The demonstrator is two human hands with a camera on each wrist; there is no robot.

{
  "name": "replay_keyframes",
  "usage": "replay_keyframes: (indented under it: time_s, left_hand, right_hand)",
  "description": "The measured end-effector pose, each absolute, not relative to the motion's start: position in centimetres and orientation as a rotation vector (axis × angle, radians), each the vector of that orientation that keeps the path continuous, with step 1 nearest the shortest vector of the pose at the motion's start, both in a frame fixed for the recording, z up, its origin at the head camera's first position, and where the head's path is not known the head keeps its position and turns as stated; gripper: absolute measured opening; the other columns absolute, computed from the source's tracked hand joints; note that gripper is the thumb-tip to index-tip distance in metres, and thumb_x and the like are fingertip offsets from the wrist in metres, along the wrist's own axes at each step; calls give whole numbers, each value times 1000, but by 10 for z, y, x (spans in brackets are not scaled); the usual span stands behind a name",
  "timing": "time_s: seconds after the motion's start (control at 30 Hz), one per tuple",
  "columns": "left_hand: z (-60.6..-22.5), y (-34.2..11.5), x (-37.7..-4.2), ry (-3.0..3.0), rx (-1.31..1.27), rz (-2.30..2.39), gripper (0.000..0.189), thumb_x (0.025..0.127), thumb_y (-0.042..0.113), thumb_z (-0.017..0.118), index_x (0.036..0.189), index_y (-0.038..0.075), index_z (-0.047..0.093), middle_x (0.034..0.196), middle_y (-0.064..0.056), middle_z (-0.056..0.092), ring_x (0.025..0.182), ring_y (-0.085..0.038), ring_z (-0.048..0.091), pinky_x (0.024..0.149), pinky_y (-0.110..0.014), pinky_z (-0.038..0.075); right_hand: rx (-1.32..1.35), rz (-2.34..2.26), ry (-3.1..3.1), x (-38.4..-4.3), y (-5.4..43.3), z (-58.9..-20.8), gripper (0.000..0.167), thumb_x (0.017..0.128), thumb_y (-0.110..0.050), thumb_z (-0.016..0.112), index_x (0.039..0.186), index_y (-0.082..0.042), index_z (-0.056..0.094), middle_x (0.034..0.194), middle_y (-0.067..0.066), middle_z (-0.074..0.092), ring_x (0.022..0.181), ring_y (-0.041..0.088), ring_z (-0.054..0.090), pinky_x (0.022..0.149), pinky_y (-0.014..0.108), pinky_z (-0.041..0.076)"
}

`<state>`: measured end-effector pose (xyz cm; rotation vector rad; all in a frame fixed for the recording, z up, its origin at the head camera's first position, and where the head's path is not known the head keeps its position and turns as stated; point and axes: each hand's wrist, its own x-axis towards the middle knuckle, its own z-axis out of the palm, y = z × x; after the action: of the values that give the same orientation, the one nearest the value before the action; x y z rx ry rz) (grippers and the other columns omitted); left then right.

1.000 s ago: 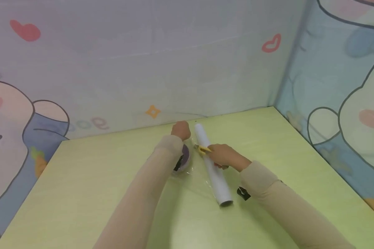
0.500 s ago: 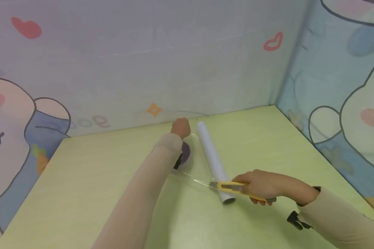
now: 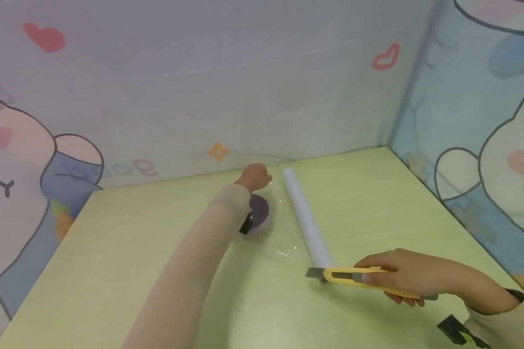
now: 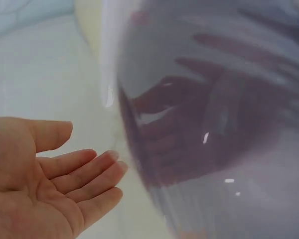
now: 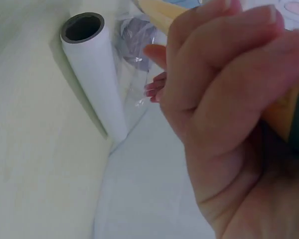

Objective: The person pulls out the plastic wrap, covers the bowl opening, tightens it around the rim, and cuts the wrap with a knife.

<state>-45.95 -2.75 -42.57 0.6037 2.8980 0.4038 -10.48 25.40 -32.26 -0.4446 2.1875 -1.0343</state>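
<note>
My right hand (image 3: 412,274) grips a yellow utility knife (image 3: 377,280); its grey blade overlaps the near end of a long white roll of cling film (image 3: 305,218) in the head view. Beside the roll's left side lies a purple bowl (image 3: 260,211) with clear film (image 3: 284,232) over and around it. Just beyond the bowl is my left hand (image 3: 254,178). The left wrist view shows that hand (image 4: 55,181) palm up, fingers loosely straight and apart from the film-covered bowl (image 4: 189,129). Curled right fingers (image 5: 229,74) hide much of the knife in the right wrist view.
The pale yellow-green table (image 3: 148,237) meets a printed cloth wall (image 3: 262,97) at the back and another printed wall (image 3: 467,121) on the right. Black straps (image 3: 456,332) hang at the wrists.
My right hand has swept the knife from the roll's upper half toward its near end and to the right. The film between roll and bowl now lies slack. The left hand has barely moved.
</note>
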Motion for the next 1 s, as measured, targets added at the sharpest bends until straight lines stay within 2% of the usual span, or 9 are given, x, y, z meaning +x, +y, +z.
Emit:
replay_keyframes:
  time_s: [0.13,0.17,0.27,0.37,0.5,0.63,0.8,0.93,1.0]
  left_hand:
    - [-359,-30,-389,2827,612,461,33,95,25,40,65,10,40,62,0,36,55,-13,30,58,-31,33]
    - [-343,-31,-371,2813,606,473,31,96,27,40,73,8,46,69,-2,44,62,-14,38,65,-31,37]
    - [-321,-41,-337,2785,618,551,35,97,31,40,106,0,54,103,-13,59,93,-23,56,85,-35,44]
    - [-321,-55,-320,2763,643,644,55,96,38,41,135,-1,39,135,-19,47,125,-32,45,101,-43,38]
    - [-330,-77,-301,2721,641,717,70,92,48,46,142,3,29,142,-16,40,132,-31,37,106,-44,32]
    - [-344,-96,-288,2687,611,793,89,84,52,58,145,1,18,150,-16,26,138,-30,25,110,-45,25]
    - [-364,-104,-270,2673,541,878,111,72,49,71,145,-5,7,148,-22,22,134,-33,29,106,-47,30]
    - [-375,-101,-260,2725,464,895,126,66,50,76,144,-4,-6,151,-25,5,137,-38,18,107,-52,27]
    - [-378,-99,-258,2750,412,918,130,63,49,78,144,-4,-8,151,-26,3,137,-40,16,107,-53,27]
  right_hand:
    - [-502,-1099,2190,-112,258,-330,26,97,-34,44,105,-13,57,57,1,51,40,9,41,36,27,40]
    - [-513,-1123,2187,-115,259,-333,26,97,-33,43,103,-12,57,57,3,51,40,9,41,37,27,41]
    - [-557,-1207,2154,-124,264,-342,27,99,-29,40,103,-7,55,61,8,54,43,10,45,41,30,44]
    - [-565,-1328,2086,-132,270,-351,28,100,-25,37,106,-1,51,68,9,59,51,11,52,47,31,47]
    - [-517,-1446,2001,-137,275,-359,34,101,-27,34,110,4,42,84,6,62,69,16,59,60,31,50]
    - [-493,-1501,1986,-137,275,-364,36,101,-27,33,112,7,38,95,9,59,85,20,59,74,33,51]
    - [-386,-1543,2024,-141,270,-369,37,101,-33,33,106,4,38,89,10,55,73,17,56,68,35,51]
    - [-222,-1554,2121,-147,266,-371,44,98,-42,35,98,2,40,77,5,52,62,14,53,60,33,50]
    - [-152,-1561,2167,-149,265,-372,48,97,-45,35,97,3,41,72,2,50,58,12,51,57,32,50]
